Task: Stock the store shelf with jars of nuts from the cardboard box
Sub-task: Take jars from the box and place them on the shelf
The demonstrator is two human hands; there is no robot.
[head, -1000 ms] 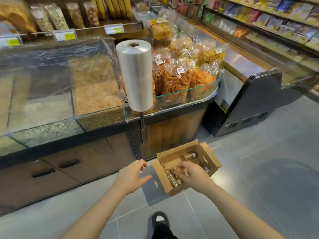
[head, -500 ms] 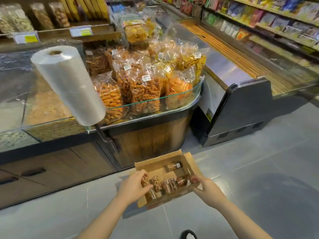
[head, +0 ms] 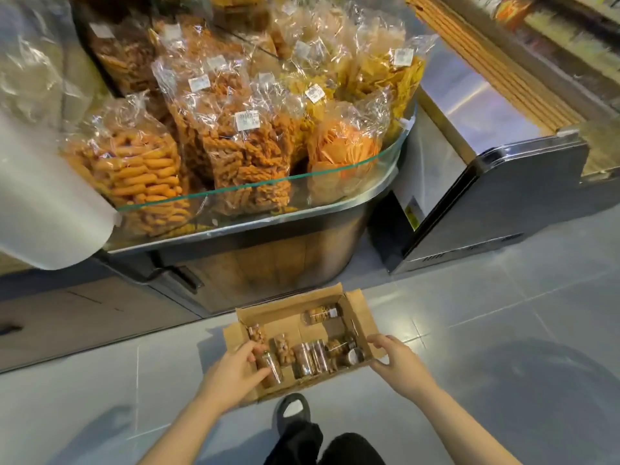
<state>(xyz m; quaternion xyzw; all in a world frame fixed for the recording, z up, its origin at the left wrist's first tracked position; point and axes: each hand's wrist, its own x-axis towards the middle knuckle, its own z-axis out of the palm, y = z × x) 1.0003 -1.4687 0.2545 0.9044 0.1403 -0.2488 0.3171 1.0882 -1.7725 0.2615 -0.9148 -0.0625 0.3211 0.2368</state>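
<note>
Currently the left hand [head: 235, 370] is reaching into the cardboard box [head: 298, 340] at its left end, fingers curling around a jar of nuts [head: 268, 362] lying on its side, long axis running roughly away from the person; can't tell if the grip is fully closed yet. Right hand [head: 396, 360] is spreading open around the box's right flap, thumb and fingers apart, touching cardboard, holding no jar. More jars [head: 312, 359] are lying just right of the left hand, one [head: 322, 313] apart near the far wall. Box is sitting on the tiled floor [head: 503, 330], just in front of the snack-bag display counter [head: 235, 236]. Left hand nearer, likely lifting next.
</note>
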